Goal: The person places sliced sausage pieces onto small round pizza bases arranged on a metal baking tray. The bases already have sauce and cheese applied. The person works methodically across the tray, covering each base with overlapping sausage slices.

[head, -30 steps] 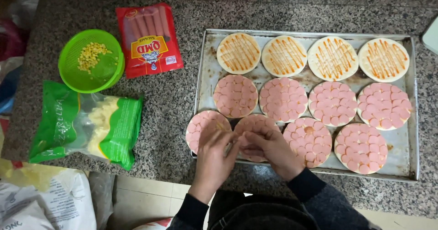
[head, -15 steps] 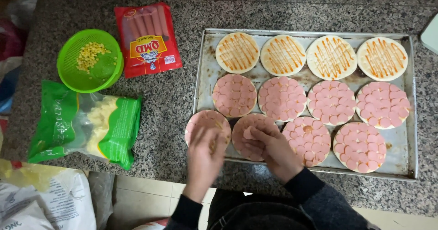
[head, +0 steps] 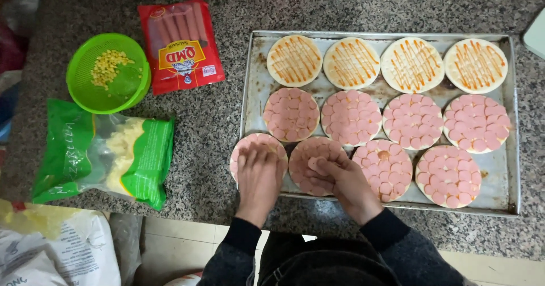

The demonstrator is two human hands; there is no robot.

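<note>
A metal baking tray [head: 514, 121] holds several small round bases. The back row carries orange sauce stripes [head: 294, 60]; the middle and front rows are covered with pink sausage slices [head: 351, 117]. My left hand [head: 257, 177] lies flat, fingers spread, on the front-left base [head: 248, 145], which overhangs the tray's left rim. My right hand [head: 339, 178] rests on the base beside it [head: 311, 152] and pinches a pink sausage slice [head: 315, 165] at its fingertips.
Left of the tray on the speckled stone counter [head: 210, 121] lie a red sausage packet [head: 180, 45], a green strainer bowl with corn kernels [head: 108, 73] and a green bag of shredded cheese [head: 105, 154]. A white sack [head: 51, 252] sits below the counter edge.
My left hand has moved from beside the right one over to the front-left base and flattened on it. My right hand stays on the neighbouring base.
</note>
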